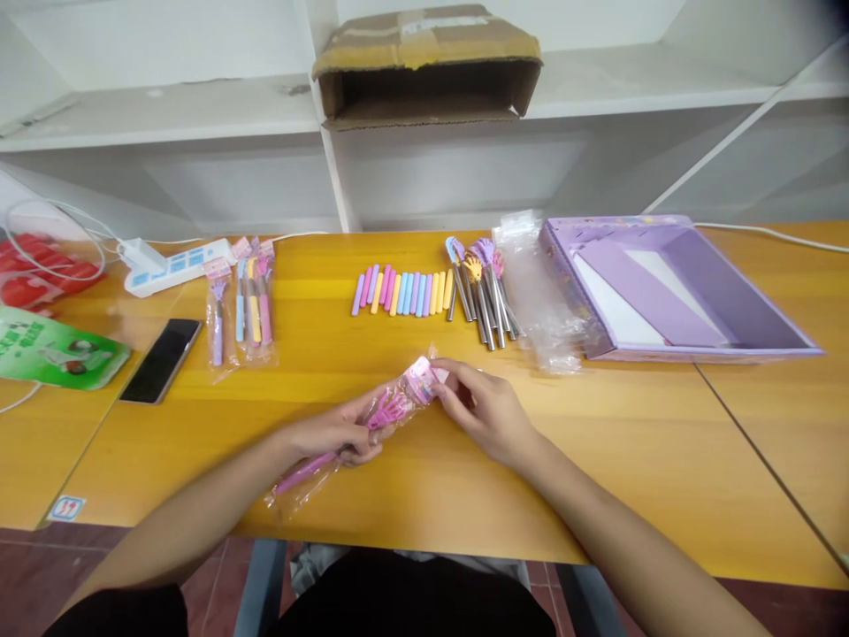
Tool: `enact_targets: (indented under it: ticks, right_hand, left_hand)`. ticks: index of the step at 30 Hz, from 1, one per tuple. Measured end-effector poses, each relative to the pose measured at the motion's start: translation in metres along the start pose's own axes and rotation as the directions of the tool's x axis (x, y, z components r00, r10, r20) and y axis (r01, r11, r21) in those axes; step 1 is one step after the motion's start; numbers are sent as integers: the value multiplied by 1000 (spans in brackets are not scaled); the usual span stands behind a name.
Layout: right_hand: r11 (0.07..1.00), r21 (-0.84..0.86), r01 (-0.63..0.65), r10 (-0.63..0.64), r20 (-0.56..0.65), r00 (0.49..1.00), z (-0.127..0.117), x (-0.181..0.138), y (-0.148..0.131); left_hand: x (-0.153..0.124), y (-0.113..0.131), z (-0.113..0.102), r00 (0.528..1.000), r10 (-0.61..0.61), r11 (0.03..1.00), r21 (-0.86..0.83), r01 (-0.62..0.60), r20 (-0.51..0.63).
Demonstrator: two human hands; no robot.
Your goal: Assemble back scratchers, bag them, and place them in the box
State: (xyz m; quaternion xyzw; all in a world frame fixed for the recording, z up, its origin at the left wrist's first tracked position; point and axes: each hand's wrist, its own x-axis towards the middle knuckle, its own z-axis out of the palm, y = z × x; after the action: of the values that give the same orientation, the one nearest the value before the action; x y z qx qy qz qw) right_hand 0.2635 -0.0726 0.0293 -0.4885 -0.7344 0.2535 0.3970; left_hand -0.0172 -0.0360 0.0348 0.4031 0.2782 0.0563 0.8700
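A pink back scratcher [390, 410] with a hand-shaped head lies slantwise in a clear plastic bag, above the table's front part. My left hand [351, 431] is closed around the bagged scratcher at its middle. At the bag's upper end is a pink printed card [420, 379], whose right edge my right hand [481, 402] pinches between thumb and fingers. Several bagged back scratchers [252, 305] lie at the left. Beyond my hands are a row of coloured handles [403, 292] and a pile of metal rods with coloured hand-shaped heads [487, 283].
Clear plastic bags [540, 301] are stacked beside an open purple box [703, 349] at the right. Toward the left are a phone [161, 361], a green packet [59, 349] and a power strip [179, 265]. A cardboard box [428, 57] sits on the shelf behind.
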Motion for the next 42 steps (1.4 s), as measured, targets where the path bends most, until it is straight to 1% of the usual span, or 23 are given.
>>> enact_targets:
  ticks: [2, 4, 5, 7, 9, 11, 14, 16, 18, 20, 22, 23, 25, 26, 27, 28, 29, 31, 34, 36, 37, 38, 42]
  right_hand:
    - [961, 220, -169, 165, 36, 986, 0, 3, -1]
    - [889, 366, -276, 270, 70, 960, -5, 6, 0]
    - [858, 409, -311, 313, 65, 948, -9, 7, 2]
    - [821, 441, -363, 401, 7, 916, -20, 10, 8]
    - [828, 392, -402, 448, -31, 893, -31, 12, 17]
    - [869, 256, -423, 429, 34, 902, -37, 13, 26]
    - [922, 7, -386, 382, 137, 914, -37, 13, 37]
    - [928, -120, -352, 367, 132, 921, -36, 13, 40]
    - [932, -186, -312, 335, 110, 936, -36, 13, 40]
    - [957, -152, -249, 267, 115, 957, -34, 12, 33]
    - [987, -11, -160, 159, 198, 967, -27, 10, 21]
    - [991, 78, -112, 89, 253, 963, -20, 9, 13]
    - [973, 225, -44, -30, 315, 949, -7, 7, -3]
    - [964, 266, -33, -49, 295, 954, -1, 6, -10]
    - [956, 290, -43, -24, 226, 974, 2, 6, -15]
    - [948, 308, -76, 39, 122, 992, 3, 5, -18]
    - [940, 322, -117, 118, 17, 993, 0, 5, -19]
    - [936, 307, -171, 210, -101, 972, -14, 4, -16]
    - [963, 241, -121, 182, -250, 951, -42, 4, -2]
    - [952, 293, -88, 198, -368, 909, -55, 4, 6]
    - [938, 338, -72, 212, -401, 891, -57, 5, 9]
    - [924, 380, -52, 216, -403, 889, -56, 5, 9]
    - [897, 442, 18, 139, -319, 937, -43, 6, -4]
  left_hand:
    - [-1, -1, -2, 1000, -25, 998, 55, 25, -6]
    - [-4, 0, -6, 999, -46, 992, 114, 48, -22]
    - [-6, 2, -7, 998, -45, 990, 134, 50, -40]
    - [-11, 7, -11, 996, -7, 990, 142, 20, -92]
    - [-14, 13, -15, 987, 65, 990, 136, -45, -148]
    - [-16, 19, -20, 976, 138, 982, 153, -112, -170]
    - [-14, 22, -25, 969, 200, 962, 219, -165, -144]
    - [-12, 19, -28, 968, 212, 951, 257, -173, -132]
    - [-10, 14, -28, 969, 207, 941, 297, -160, -132]
    - [-9, 11, -24, 978, 164, 926, 362, -107, -131]
    - [-8, 9, -15, 983, 130, 884, 463, -56, -129]
    - [-7, 9, -10, 984, 131, 855, 517, -50, -120]
    - [-6, 9, -1, 988, 142, 799, 597, -78, -61]
    - [-5, 8, 3, 991, 135, 789, 607, -98, -16]
    - [-5, 7, 6, 993, 111, 798, 593, -109, 32]
    - [-4, 5, 7, 994, 76, 822, 559, -106, 78]
    - [-4, 3, 6, 993, 35, 853, 513, -89, 114]
    - [-3, -1, 2, 987, -57, 902, 431, -15, 153]
    - [-1, -4, -8, 967, -155, 925, 373, 70, 203]
    - [0, -5, -11, 959, -161, 942, 325, 79, 233]
    - [0, -4, -12, 961, -152, 948, 309, 75, 231]
    - [0, -3, -12, 966, -138, 949, 309, 66, 217]
    - [0, 4, -9, 985, -84, 901, 433, 9, 154]
